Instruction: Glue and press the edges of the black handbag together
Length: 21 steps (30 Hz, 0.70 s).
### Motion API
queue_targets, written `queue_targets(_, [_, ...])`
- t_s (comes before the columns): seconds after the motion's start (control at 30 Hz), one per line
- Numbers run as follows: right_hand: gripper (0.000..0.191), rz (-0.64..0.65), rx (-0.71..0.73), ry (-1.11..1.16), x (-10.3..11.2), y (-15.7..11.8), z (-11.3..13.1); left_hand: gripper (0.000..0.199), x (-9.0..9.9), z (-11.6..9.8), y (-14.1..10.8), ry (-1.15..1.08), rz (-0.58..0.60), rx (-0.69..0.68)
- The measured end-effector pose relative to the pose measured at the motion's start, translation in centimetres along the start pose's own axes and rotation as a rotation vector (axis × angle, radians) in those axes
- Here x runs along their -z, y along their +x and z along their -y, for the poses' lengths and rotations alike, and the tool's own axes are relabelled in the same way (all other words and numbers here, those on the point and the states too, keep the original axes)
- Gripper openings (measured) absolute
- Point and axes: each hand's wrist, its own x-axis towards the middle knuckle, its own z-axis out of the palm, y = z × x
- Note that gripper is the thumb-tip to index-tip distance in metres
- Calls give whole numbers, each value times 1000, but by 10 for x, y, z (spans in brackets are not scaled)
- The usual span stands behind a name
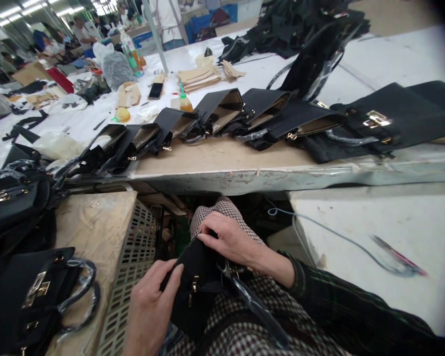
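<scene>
As both hands pinch its edge between thumb and fingers, the left hand (152, 301) and the right hand (228, 237) hold a black handbag (193, 291) with gold-tone hardware over a checkered apron (267, 306) on the person's lap. A plastic-wrapped handle (257, 309) hangs beside the right forearm. Left of the lap stands a perforated plastic crate (131, 262); beyond, black handbags (222, 111) line the worktable's edge (215, 180), near a smartphone (155, 91).
</scene>
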Motion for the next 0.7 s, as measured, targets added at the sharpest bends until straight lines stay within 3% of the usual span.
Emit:
queue_targets(0.2, [12, 32, 12, 28, 3, -4, -2, 27, -2, 8, -2, -263, 67, 279])
queue_targets(0.3, [12, 32, 34, 40, 3, -5, -3, 32, 0, 13, -1, -404, 170, 369])
queue_targets(0.4, [11, 28, 45, 31, 2, -5, -2, 37, 8, 6, 7, -321, 258, 314])
queue_targets(0.53, [10, 35, 61, 14, 2, -6, 3, 37, 14, -18, 27, -100, 431, 146])
queue_targets(0.7, [8, 30, 69, 15, 2, -10, 7, 31, 4, -38, 50, -68, 418, -24])
